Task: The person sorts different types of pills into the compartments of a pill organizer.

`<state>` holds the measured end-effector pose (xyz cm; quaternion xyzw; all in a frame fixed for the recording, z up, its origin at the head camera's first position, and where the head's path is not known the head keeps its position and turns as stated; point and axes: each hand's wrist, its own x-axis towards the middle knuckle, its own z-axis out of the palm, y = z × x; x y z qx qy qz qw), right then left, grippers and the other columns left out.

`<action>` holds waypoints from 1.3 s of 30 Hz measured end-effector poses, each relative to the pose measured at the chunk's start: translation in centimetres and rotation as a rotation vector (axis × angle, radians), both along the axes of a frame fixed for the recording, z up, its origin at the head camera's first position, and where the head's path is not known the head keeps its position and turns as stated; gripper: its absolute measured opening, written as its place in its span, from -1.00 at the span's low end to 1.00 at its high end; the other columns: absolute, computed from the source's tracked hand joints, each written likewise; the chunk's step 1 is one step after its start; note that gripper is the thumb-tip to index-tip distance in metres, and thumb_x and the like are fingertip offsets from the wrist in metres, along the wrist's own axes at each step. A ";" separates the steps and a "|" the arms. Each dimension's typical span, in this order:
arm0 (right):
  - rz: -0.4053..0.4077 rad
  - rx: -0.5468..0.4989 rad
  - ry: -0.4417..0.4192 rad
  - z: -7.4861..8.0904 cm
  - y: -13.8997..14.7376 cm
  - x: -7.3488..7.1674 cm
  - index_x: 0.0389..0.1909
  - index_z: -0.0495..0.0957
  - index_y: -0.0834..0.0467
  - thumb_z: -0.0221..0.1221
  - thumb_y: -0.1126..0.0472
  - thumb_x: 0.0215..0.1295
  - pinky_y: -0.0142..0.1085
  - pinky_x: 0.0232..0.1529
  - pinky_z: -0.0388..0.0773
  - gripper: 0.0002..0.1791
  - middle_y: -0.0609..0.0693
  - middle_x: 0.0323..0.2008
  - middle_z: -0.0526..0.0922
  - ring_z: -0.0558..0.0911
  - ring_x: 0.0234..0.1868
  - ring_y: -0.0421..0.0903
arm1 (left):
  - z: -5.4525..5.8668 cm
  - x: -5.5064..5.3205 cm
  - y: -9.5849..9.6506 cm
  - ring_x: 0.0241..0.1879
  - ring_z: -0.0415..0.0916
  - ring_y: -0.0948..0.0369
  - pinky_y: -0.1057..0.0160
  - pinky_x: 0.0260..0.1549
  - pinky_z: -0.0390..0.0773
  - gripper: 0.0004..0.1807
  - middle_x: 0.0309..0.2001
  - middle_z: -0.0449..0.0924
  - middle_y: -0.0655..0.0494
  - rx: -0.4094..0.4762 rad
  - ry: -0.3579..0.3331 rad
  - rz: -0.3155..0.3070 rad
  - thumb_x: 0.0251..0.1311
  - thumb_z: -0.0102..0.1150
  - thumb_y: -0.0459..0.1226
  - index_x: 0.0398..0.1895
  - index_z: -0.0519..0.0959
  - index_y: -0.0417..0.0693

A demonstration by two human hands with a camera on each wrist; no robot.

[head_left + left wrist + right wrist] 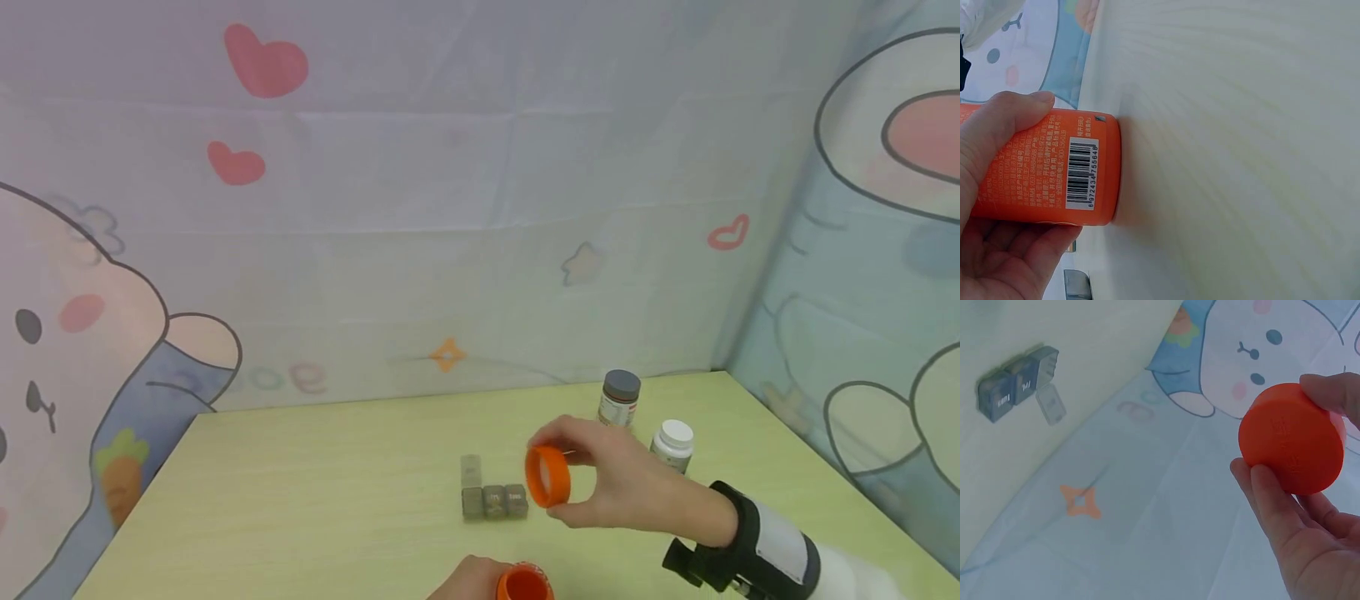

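An orange bottle [1041, 169] with a barcode label stands upright on the table, gripped round its side by my left hand [467, 580]. Its open mouth shows at the bottom edge of the head view. Above and to the right, my right hand [626, 483] holds a round orange cap [547, 477] between thumb and fingers, apart from the bottle. The right wrist view shows the closed top of this cap [1291, 440], with raised marks too faint to read. Beyond the bottle lies a small grey pill organizer [493, 502]; the lid of its left compartment is flipped up.
A bottle with a dark lid [621, 392] stands at the back right of the pale yellow table [315, 483]. Nearer, a white-capped bottle [673, 440] is partly hidden behind my right hand. Printed cloth [420, 208] hangs along the back and right side.
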<state>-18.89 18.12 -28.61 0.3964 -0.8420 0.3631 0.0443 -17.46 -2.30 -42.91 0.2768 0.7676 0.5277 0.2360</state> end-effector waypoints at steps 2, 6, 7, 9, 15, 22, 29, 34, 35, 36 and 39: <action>-0.035 -0.010 0.023 0.3 0.4 -0.2 -0.09 0.39 0.11 0.39 0.36 -0.20 -0.36 -0.08 0.49 -0.43 -0.13 -0.17 0.54 0.57 -0.12 -0.21 | 0.0 0.0 0.0 -0.51 0.46 0.35 0.36 -0.41 0.45 -0.81 -0.50 0.57 0.32 -0.006 0.000 0.007 0.05 0.21 -0.02 -0.34 0.59 0.14; -0.109 -0.040 0.053 0.6 1.3 -0.6 -0.13 0.38 0.11 0.42 0.36 -0.25 -0.39 -0.07 0.48 -0.41 -0.12 -0.16 0.54 0.57 -0.12 -0.20 | 0.0 -0.1 0.1 -0.51 0.46 0.35 0.37 -0.41 0.45 -0.81 -0.51 0.57 0.32 -0.025 0.004 0.017 0.02 0.24 -0.03 -0.35 0.59 0.13; -0.128 -0.044 0.062 0.6 1.5 -0.7 -0.14 0.37 0.11 0.43 0.35 -0.25 -0.38 -0.08 0.49 -0.41 -0.13 -0.16 0.53 0.57 -0.12 -0.20 | 0.0 -0.1 0.1 -0.51 0.46 0.35 0.37 -0.42 0.45 -0.81 -0.51 0.57 0.32 -0.029 0.005 0.021 0.01 0.25 -0.03 -0.35 0.59 0.12; -0.164 -0.043 0.084 0.6 2.0 -0.8 -0.14 0.37 0.10 0.44 0.33 -0.27 -0.37 -0.10 0.50 -0.40 -0.15 -0.16 0.53 0.57 -0.13 -0.21 | -0.1 -0.2 0.1 -0.52 0.46 0.36 0.37 -0.43 0.46 -0.82 -0.52 0.57 0.33 -0.027 0.022 0.021 0.00 0.25 -0.05 -0.37 0.60 0.12; -0.225 -0.012 0.202 0.0 3.6 -0.9 -0.07 0.47 0.10 0.47 0.28 -0.31 -0.33 -0.20 0.52 -0.36 -0.17 -0.18 0.57 0.52 -0.21 -0.26 | -0.4 -0.4 0.1 -0.53 0.44 0.39 0.38 -0.44 0.44 -0.86 -0.53 0.55 0.36 -0.037 0.068 0.028 -0.04 0.27 -0.12 -0.39 0.59 0.12; -0.269 0.038 0.229 -1.7 5.4 -0.8 -0.05 0.56 0.11 0.47 0.21 -0.27 -0.36 -0.24 0.50 -0.40 -0.10 -0.17 0.62 0.54 -0.21 -0.26 | -0.4 -0.3 0.1 -0.55 0.44 0.39 0.38 -0.45 0.45 -0.85 -0.56 0.55 0.36 -0.032 0.071 0.044 -0.04 0.27 -0.10 -0.41 0.61 0.09; -0.258 0.069 0.209 -3.7 6.9 -1.2 -0.16 0.57 0.11 0.46 0.24 -0.30 -0.36 -0.28 0.52 -0.47 -0.15 -0.27 0.61 0.51 -0.28 -0.29 | -0.2 -0.2 0.0 -0.52 0.46 0.38 0.37 -0.42 0.46 -0.85 -0.52 0.57 0.35 -0.018 0.046 0.037 -0.03 0.26 -0.11 -0.38 0.60 0.10; -0.208 0.045 0.014 -5.7 7.8 -1.7 -0.16 0.55 0.19 0.44 0.18 -0.22 -0.32 -0.24 0.56 -0.50 -0.04 -0.22 0.59 0.52 -0.23 -0.27 | -0.1 -0.2 -0.1 -0.52 0.45 0.39 0.37 -0.42 0.45 -0.86 -0.52 0.56 0.36 -0.001 0.054 0.023 -0.04 0.25 -0.09 -0.39 0.59 0.13; -0.201 0.048 -0.029 -6.2 8.0 -1.8 -0.16 0.55 0.21 0.44 0.16 -0.20 -0.30 -0.24 0.57 -0.50 -0.02 -0.21 0.58 0.51 -0.21 -0.25 | -0.1 -0.2 0.0 -0.52 0.45 0.39 0.37 -0.42 0.45 -0.86 -0.52 0.56 0.36 -0.005 0.046 0.025 -0.03 0.25 -0.09 -0.39 0.59 0.13; -0.194 0.053 -0.069 -6.7 8.1 -1.9 -0.16 0.55 0.22 0.43 0.15 -0.20 -0.27 -0.24 0.57 -0.50 -0.01 -0.21 0.58 0.50 -0.20 -0.24 | 0.0 -0.1 0.0 -0.53 0.45 0.39 0.37 -0.43 0.45 -0.86 -0.53 0.56 0.35 -0.009 0.045 0.026 -0.03 0.25 -0.09 -0.40 0.60 0.13; -0.181 0.093 -0.172 -8.1 8.4 -2.2 -0.17 0.53 0.21 0.43 0.12 -0.20 -0.24 -0.25 0.58 -0.49 -0.01 -0.20 0.56 0.51 -0.20 -0.22 | 0.1 -0.1 0.1 -0.52 0.44 0.38 0.37 -0.42 0.45 -0.86 -0.53 0.56 0.35 -0.039 0.037 0.031 -0.03 0.26 -0.10 -0.39 0.60 0.13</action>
